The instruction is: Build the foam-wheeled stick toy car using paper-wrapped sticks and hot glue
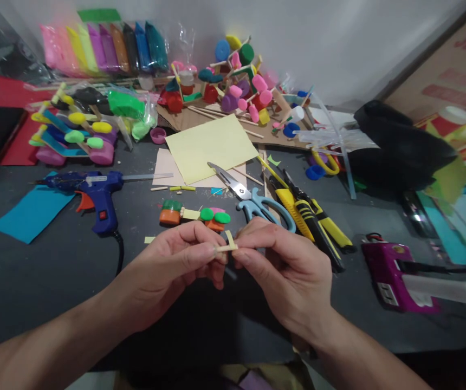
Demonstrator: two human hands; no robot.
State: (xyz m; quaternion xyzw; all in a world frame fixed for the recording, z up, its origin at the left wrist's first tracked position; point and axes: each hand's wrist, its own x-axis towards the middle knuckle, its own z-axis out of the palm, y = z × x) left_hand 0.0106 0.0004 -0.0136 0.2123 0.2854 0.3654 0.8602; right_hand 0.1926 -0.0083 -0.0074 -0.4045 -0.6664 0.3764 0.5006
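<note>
My left hand (188, 254) pinches one end of a short wooden stick (222, 249). At its other end, my right hand (285, 265) closes thumb and forefinger on a narrow pale yellow paper strip (230, 239) that stands up from the stick. Whether the strip is stuck to the wood, I cannot tell. Just beyond my fingers lies a small model (192, 214) with orange, green and pink clay pieces and a pale strip. Light-blue-handled scissors (243, 195) lie open behind my right hand, their blades partly over a pale yellow paper sheet (212, 146).
A blue hot glue gun (98, 189) lies on blue paper (33, 211) at left. Yellow-and-black cutters and pliers (314, 216) lie right of the scissors. Clay-wheeled models (74, 130) and bags of coloured clay (107, 49) stand behind. A purple device (391, 276) sits at right.
</note>
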